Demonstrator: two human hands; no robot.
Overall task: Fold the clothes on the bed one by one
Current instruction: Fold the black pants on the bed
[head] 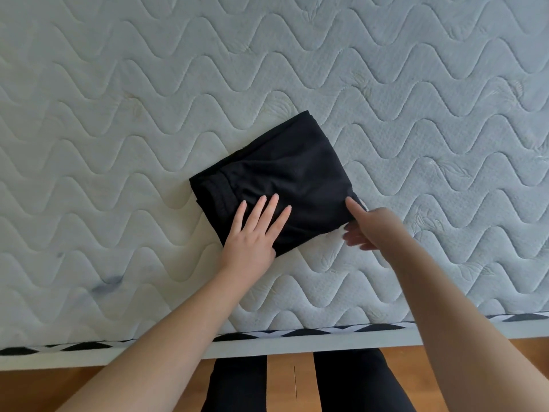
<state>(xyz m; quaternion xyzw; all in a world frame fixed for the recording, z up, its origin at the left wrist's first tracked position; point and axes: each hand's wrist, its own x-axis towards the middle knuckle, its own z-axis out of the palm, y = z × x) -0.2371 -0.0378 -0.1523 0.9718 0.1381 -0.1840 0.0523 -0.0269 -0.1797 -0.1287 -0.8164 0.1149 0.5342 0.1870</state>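
We look down on a black garment, folded into a compact, roughly square bundle, lying tilted on the bare mattress near its front edge. No label, logo or writing is readable on the cloth or the mattress. Our left hand lies flat on the near part of the bundle, fingers straight and spread, palm pressing the fabric down. Our right hand is at the bundle's near right corner, thumb on top of the cloth and the other fingers below the edge; it looks like a pinch on that corner, though motion blur hides the fingertips.

Around it, the mattress fills most of the view, with a black-and-white patterned trim along its front edge. Below that we see a wooden floor and our own legs in black trousers. Nothing lies between us and the bundle but our own forearms.

The garment is a matte, slightly crinkled knit with a ribbed band showing at the left fold. The mattress cover is pale, quilted in wavy stitched lines with faint leaf motifs, and has a few dark smudges at lower left.
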